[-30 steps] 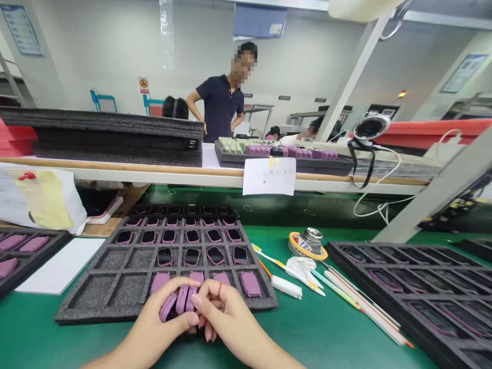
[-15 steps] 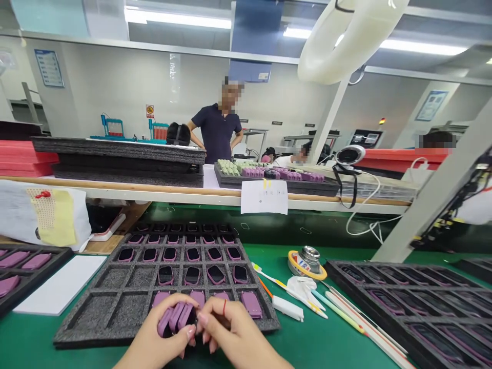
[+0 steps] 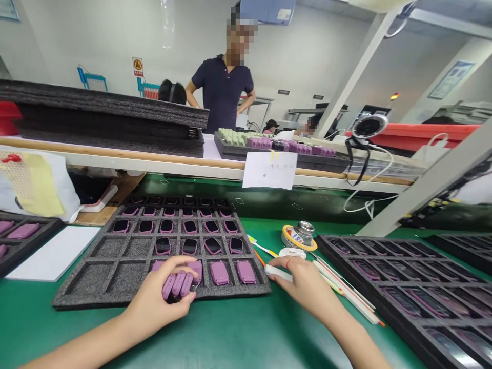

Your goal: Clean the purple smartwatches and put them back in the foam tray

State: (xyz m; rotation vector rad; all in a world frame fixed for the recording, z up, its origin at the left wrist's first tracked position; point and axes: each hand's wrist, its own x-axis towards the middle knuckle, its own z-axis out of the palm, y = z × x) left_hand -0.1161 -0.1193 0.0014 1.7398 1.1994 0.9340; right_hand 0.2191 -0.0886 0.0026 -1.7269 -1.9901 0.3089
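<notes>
Several purple smartwatch cases (image 3: pixel 178 284) stand side by side in my left hand (image 3: pixel 163 287), which is closed around them above the near edge of the foam tray (image 3: pixel 88 297). Small dark or clear bits show at their lower right, too small to name. My right hand (image 3: pixel 307 282) is over the tools to the right of the tray. Its thumb and forefinger are apart, one on each side of a white block-shaped piece (image 3: pixel 279 272); whether they grip it is unclear. In the tray lie watches with dark screens (image 3: pixel 189 246) and purple cases face down (image 3: pixel 219 272).
A yellow-edged tape roll with a metal pot (image 3: pixel 305 233), a brush (image 3: pixel 261 246) and thin sticks (image 3: pixel 348 294) lie right of the tray. Another watch tray (image 3: pixel 403 302) is at far right. A white board (image 3: pixel 54 253) lies left. A person (image 3: pixel 223 92) stands beyond the shelf.
My hands have come apart. The left still holds the purple cases; the right has moved right, over the white piece and tools. The camera view has tilted downward.
</notes>
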